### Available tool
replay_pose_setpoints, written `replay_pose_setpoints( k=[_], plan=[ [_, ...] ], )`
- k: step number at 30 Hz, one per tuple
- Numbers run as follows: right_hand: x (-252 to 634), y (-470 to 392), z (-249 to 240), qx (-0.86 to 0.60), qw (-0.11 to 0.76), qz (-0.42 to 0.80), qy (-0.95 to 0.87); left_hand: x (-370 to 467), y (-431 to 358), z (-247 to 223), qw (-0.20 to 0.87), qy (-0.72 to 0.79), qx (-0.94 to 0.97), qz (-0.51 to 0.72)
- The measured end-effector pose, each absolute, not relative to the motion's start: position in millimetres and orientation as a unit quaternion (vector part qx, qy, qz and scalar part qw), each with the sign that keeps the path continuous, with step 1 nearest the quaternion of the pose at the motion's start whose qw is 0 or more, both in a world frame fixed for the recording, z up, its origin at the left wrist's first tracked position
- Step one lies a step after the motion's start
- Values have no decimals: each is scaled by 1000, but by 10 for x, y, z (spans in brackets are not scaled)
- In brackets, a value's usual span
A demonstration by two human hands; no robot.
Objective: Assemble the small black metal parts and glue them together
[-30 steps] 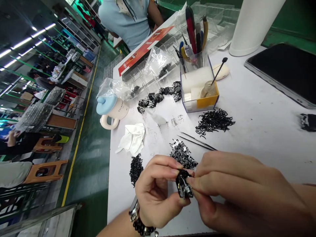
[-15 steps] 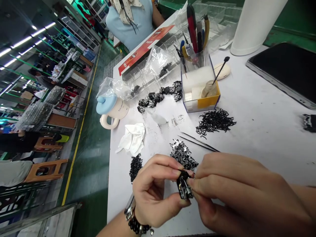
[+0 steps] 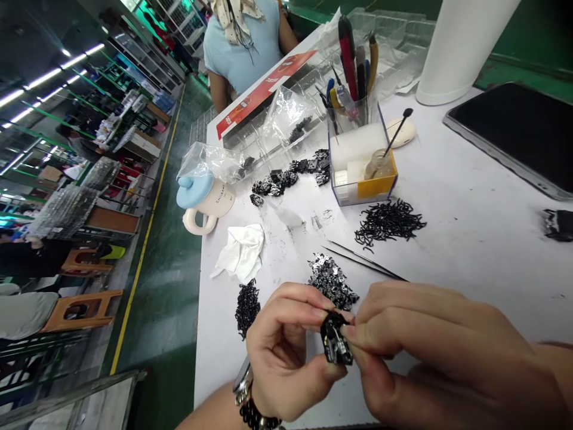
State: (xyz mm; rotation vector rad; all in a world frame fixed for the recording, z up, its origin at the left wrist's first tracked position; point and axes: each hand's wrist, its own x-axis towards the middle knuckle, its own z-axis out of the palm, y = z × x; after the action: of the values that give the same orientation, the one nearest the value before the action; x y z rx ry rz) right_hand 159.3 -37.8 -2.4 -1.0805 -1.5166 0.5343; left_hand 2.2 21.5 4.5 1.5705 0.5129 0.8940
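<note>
Between thumb and fingers of my left hand is a small black part with shiny metal pieces. My right hand is closed, with its thumb and index fingertip pressed against the right side of that part. Whether the right fingertips also pinch a tiny piece is hidden. Just beyond the hands lies a pile of small silver metal pieces. A heap of short black pieces lies left of my left hand, and another heap of black curved pieces lies farther back. Tweezers rest behind my right hand.
A clear box holds tools and a small jar. Assembled black parts, a lidded mug, a white cloth, a phone and a white cylinder stand or lie around. A person in light blue sits across the table.
Both hands keep hold of the black part, which has shifted and turned very slightly. My left hand has moved a little to the right. The person opposite has shifted.
</note>
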Motion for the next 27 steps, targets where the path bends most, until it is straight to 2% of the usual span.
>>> replay_pose_setpoints(
  k=[14,20,27],
  plan=[
    [1638,-384,4,-458,533,188,-686,-23,286,95,645,210,651,341],
    [1587,-413,38,-459,565,203,-655,-1,238,65,611,218,667,367],
    [1517,-434,0,-411,649,233,-596,27,201,69,581,202,686,390]
  ],
)
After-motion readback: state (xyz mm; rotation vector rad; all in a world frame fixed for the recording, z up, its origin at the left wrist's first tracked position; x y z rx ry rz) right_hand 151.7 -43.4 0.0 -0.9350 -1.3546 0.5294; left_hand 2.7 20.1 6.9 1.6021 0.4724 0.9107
